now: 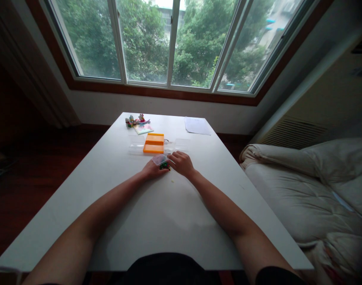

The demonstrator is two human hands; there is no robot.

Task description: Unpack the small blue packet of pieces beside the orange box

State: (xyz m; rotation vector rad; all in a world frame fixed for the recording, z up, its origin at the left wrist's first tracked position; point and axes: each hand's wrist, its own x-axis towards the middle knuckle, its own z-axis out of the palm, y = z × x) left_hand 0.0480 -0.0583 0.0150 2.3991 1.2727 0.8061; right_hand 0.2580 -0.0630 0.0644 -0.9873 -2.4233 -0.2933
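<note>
My left hand [151, 170] is wrapped round a small clear plastic box [160, 159] with its lid raised. Dark green, red and yellow small pieces [164, 166] show at the box's near side, by my left fingers. My right hand [181, 162] is at the box's right edge with its fingers bent together; whatever its fingertips hold is too small to make out. One tiny yellowish piece [172, 181] lies on the table just below the hands.
Beyond my hands, an orange case [154, 143] lies opened between clear plastic trays [136, 145]. Small colourful figures [137, 120] and a picture card [143, 128] sit at the white table's [169, 221] far left, white papers [197, 126] far right. A beige sofa [287, 190] stands to the right.
</note>
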